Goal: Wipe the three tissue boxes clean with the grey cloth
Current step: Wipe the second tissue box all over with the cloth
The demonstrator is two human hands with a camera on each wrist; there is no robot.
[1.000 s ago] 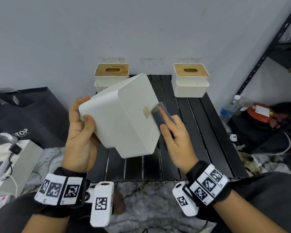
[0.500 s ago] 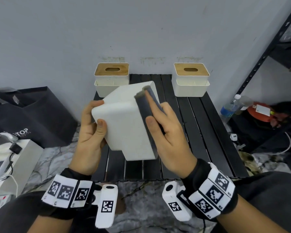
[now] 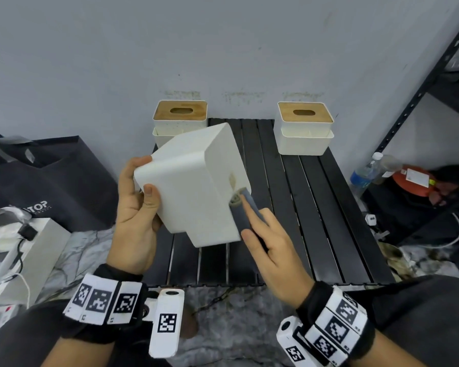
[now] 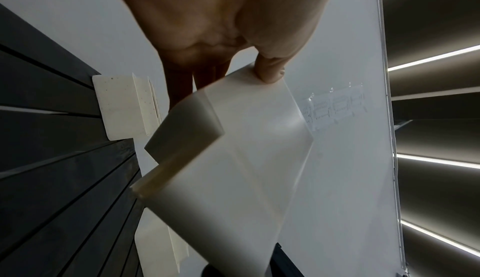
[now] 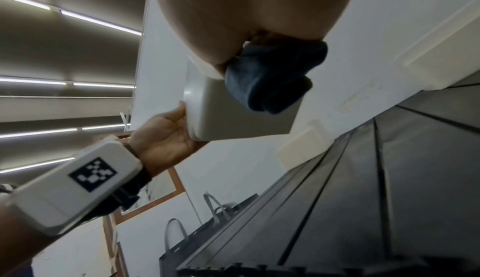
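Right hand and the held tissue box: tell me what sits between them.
The grey cloth, folded, lies between the right hand and the held tissue box, pressed against its side wall. The head view shows it; the right wrist view confirms.

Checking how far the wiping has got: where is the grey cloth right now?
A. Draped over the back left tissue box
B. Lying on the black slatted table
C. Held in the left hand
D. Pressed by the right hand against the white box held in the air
D: the right hand presses the grey cloth against the lifted tissue box, which the left hand grips.
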